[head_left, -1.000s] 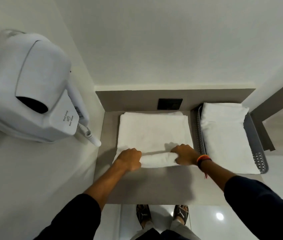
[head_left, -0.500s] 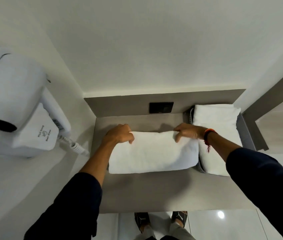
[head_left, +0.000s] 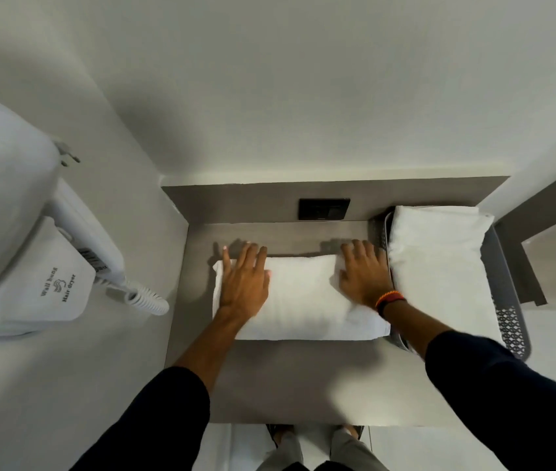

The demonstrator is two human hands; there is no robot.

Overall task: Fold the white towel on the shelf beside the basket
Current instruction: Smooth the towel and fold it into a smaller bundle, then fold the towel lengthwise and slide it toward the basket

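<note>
My left hand (head_left: 244, 283) and right hand (head_left: 365, 277) lie flat and open on the folded towel (head_left: 303, 300), gripping nothing and covering its far corners. The towel sits on the shelf (head_left: 286, 385), its right end touching the basket (head_left: 511, 321). The dryer (head_left: 25, 232) is cut off at the left; it reads "Wall hung Hair dryer". Bare shelf lies before the towel.

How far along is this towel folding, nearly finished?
Nearly. The white towel already lies doubled into a compact rectangle on the shelf beside the basket. In hand: the left hand and right hand rest flat on it, pressing it down. Left: perhaps a final smoothing or another fold.
</note>
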